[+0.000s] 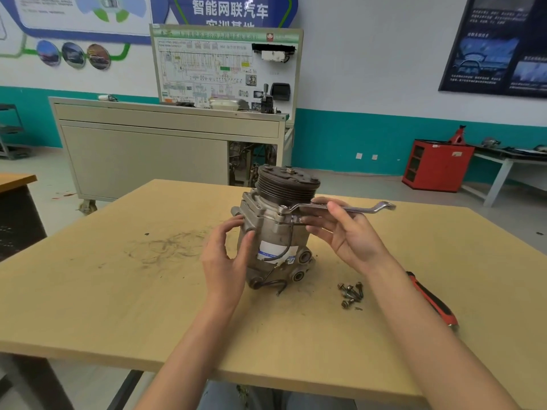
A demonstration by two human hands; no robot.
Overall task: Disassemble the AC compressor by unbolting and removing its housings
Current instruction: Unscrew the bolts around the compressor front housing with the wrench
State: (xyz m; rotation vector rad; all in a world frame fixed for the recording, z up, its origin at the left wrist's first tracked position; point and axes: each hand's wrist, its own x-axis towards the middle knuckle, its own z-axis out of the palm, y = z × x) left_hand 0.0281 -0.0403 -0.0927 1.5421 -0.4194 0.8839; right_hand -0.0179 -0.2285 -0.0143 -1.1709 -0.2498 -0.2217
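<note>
The AC compressor (276,229) stands upright in the middle of the wooden table (118,291), its black grooved pulley (287,184) on top and a blue-white label on its body. A silver ring wrench (340,207) sits on a bolt at the compressor's upper right flange and sticks out to the right. My right hand (343,229) holds the wrench shaft, thumb on top and fingers curled under it. My left hand (228,250) rests against the compressor's left side with fingers lightly bent on the housing.
Several loose bolts (350,294) lie on the table right of the compressor. A red-and-black handled tool (435,303) lies near the right edge. Dark scuff marks cover the table's left centre. Behind stand a grey training cabinet (165,149) and a red cabinet (438,165).
</note>
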